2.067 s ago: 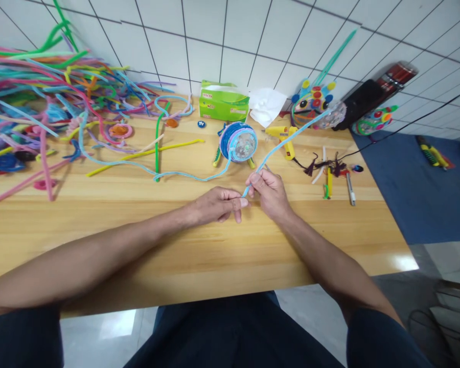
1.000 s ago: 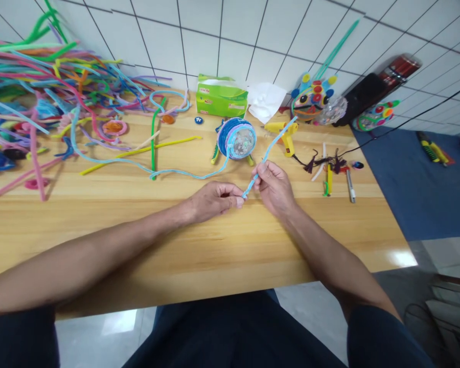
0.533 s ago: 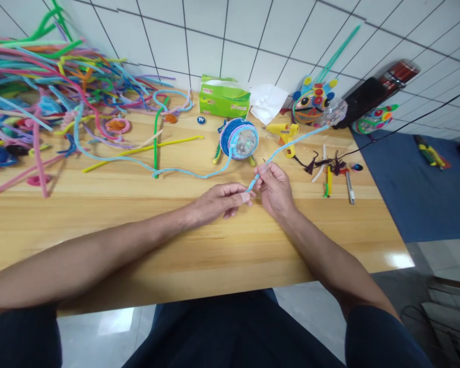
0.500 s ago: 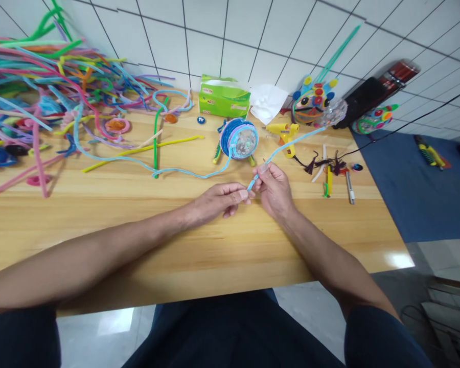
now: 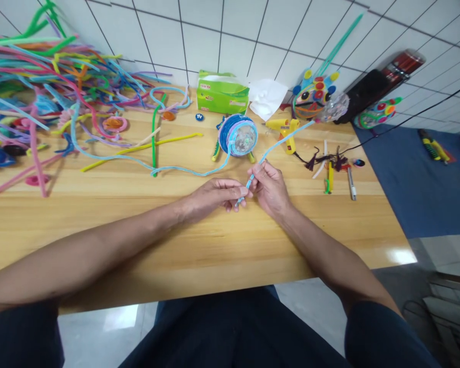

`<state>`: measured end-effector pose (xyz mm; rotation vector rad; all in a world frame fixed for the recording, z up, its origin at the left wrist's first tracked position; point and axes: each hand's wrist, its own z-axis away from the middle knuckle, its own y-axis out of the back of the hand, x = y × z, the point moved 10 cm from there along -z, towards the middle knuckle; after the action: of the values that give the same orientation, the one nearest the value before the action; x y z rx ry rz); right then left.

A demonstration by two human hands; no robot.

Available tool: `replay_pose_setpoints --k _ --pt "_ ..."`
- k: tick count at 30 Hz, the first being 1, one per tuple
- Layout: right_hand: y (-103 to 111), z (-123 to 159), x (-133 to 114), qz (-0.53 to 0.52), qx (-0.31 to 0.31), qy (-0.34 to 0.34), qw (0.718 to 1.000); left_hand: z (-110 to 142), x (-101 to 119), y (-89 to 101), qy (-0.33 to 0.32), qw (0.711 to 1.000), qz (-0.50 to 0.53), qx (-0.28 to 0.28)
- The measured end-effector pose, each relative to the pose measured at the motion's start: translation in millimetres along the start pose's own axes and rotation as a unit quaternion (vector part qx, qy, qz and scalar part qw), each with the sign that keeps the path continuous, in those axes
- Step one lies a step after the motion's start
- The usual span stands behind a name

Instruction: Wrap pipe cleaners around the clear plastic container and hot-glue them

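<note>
Both my hands pinch one light blue pipe cleaner (image 5: 281, 139) over the middle of the table. My left hand (image 5: 225, 195) grips its lower end between thumb and fingers, and a short tip pokes out below. Just above, my right hand (image 5: 269, 185) holds it with thumb and forefinger; the long free part slants up to the right. Behind my hands stands a round bottle body (image 5: 242, 135) wrapped in blue and lilac pipe cleaners, with a clear end facing me. From it a long light blue pipe cleaner (image 5: 176, 167) trails left across the table.
A heap of coloured pipe cleaners (image 5: 61, 87) fills the far left. Along the wall are a green tissue pack (image 5: 223, 94), a yellow glue gun (image 5: 287, 134), a decorated bottle figure (image 5: 312, 99) and a dark flask (image 5: 383, 84). A pen (image 5: 351, 184) lies at the right.
My left hand has shifted slightly along the pipe cleaner, so a short tip now shows below its fingers. The free end has come down and left a little.
</note>
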<state>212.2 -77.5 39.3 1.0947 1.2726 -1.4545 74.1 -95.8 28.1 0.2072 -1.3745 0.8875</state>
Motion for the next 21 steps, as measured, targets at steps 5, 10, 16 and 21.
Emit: replay_pose_setpoints --k 5,10,16,21 --pt "-2 0 3 -0.006 -0.002 -0.003 1.000 -2 -7 -4.2 0.010 1.000 0.006 -0.015" --pt "-1 0 1 0.005 0.009 0.008 1.000 -5 -15 -0.4 0.021 0.999 0.030 0.006" --pt "0 2 -3 -0.006 0.024 0.023 0.999 -4 -14 5.6 0.001 0.999 0.037 0.031" --pt "2 3 -4 0.009 0.033 0.016 0.999 -4 -16 4.6 -0.004 0.998 0.054 0.018"
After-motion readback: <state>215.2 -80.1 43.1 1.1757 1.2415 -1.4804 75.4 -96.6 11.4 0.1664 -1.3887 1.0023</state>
